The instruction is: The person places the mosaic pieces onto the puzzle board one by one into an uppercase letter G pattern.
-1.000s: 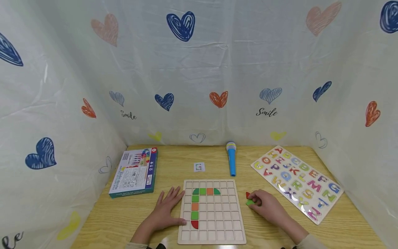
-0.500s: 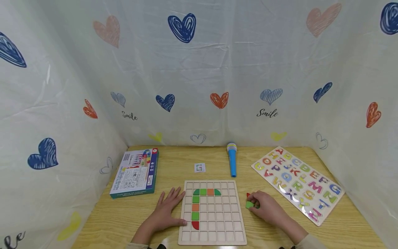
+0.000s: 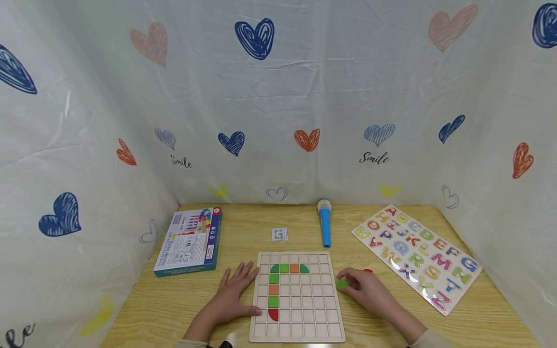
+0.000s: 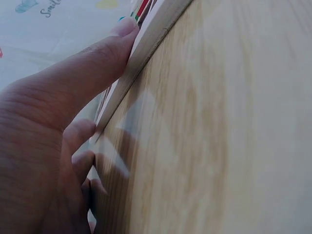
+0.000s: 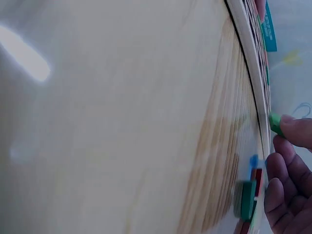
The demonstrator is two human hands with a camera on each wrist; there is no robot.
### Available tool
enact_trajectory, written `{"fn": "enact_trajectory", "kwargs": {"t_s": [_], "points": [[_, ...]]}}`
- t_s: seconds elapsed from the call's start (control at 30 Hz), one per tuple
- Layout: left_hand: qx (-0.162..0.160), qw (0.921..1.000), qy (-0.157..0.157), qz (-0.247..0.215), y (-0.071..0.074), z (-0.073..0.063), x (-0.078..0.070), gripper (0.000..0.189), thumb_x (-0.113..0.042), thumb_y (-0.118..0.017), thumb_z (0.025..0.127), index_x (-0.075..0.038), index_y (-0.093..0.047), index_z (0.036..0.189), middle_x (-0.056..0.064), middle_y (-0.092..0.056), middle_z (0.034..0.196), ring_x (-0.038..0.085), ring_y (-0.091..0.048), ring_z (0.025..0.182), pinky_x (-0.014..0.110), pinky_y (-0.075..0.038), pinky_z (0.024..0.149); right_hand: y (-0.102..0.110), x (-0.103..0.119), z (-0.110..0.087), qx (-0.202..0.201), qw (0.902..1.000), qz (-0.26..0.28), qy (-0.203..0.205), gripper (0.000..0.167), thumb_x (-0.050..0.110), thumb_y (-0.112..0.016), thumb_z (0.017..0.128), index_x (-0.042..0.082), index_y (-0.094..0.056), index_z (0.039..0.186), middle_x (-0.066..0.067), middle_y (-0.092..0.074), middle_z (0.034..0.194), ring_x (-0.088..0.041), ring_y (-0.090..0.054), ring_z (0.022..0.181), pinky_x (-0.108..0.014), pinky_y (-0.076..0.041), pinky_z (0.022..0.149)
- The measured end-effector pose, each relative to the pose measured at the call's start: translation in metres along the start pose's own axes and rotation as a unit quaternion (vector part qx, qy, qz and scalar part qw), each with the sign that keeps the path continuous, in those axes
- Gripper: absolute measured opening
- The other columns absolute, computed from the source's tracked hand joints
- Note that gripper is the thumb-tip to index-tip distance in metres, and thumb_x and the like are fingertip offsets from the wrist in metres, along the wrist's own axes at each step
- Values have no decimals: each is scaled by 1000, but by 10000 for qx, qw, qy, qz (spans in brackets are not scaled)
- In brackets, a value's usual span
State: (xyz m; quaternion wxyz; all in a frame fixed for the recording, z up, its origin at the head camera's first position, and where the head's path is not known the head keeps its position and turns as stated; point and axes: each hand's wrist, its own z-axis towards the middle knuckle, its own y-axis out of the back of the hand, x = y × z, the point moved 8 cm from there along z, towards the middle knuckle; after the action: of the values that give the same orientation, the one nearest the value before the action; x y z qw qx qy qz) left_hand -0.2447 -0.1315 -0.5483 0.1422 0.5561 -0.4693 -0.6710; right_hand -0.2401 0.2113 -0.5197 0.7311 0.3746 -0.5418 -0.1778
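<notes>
My right hand (image 3: pixel 369 291) pinches a light green tile (image 3: pixel 341 284) between thumb and fingertips, just off the right edge of the wooden grid board (image 3: pixel 306 314). In the right wrist view the same green tile (image 5: pixel 275 124) is held above the tabletop. My left hand (image 3: pixel 228 298) lies with fingers spread on the table, its thumb (image 4: pixel 97 56) on the board's left edge. Green, orange and red tiles (image 3: pixel 273 290) form a row and a column in the grid. Behind my right hand, a red piece (image 3: pixel 368 270) shows partly.
Dark green and red pieces (image 5: pixel 247 199) lie on the table below my right hand. Further back are a small pattern card (image 3: pixel 280 234) and a blue toy microphone (image 3: pixel 324 224). A boxed set (image 3: pixel 187 244) lies left, an alphabet puzzle board (image 3: pixel 417 256) right.
The right hand has picked up the green tile from the table and brought it left, to the board's right edge. My left hand keeps its place.
</notes>
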Motion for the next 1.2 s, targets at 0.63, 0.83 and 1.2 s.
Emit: {"fn": "enact_trajectory", "kwargs": {"t_s": [0.63, 0.83, 1.2], "points": [[-4, 10000, 5, 26, -1, 1, 5, 105, -65, -78, 76, -19, -35, 160, 10, -20, 169, 39, -9, 155, 62, 8, 121, -59, 55, 16, 786, 9904, 1117, 191, 8, 23, -71, 97, 23, -71, 105, 13, -60, 82, -1, -54, 71, -20, -49, 62], [12, 10000, 35, 91, -2, 1, 6, 105, -66, -78, 77, -19, -34, 161, 9, -20, 169, 39, -9, 155, 62, 8, 121, -77, 75, 18, 981, 9853, 1346, 386, 6, 21, -72, 96, 22, -71, 102, 14, -60, 79, 1, -53, 69, -18, -49, 61], [-9, 10000, 29, 93, -1, 1, 3, 105, -65, -78, 77, -17, -35, 160, 11, -21, 168, 40, -10, 155, 63, 7, 121, -104, 95, 21, 1264, 9861, 943, 514, 9, 19, -72, 94, 25, -72, 100, 20, -57, 75, 4, -51, 68, -15, -48, 62]]}}
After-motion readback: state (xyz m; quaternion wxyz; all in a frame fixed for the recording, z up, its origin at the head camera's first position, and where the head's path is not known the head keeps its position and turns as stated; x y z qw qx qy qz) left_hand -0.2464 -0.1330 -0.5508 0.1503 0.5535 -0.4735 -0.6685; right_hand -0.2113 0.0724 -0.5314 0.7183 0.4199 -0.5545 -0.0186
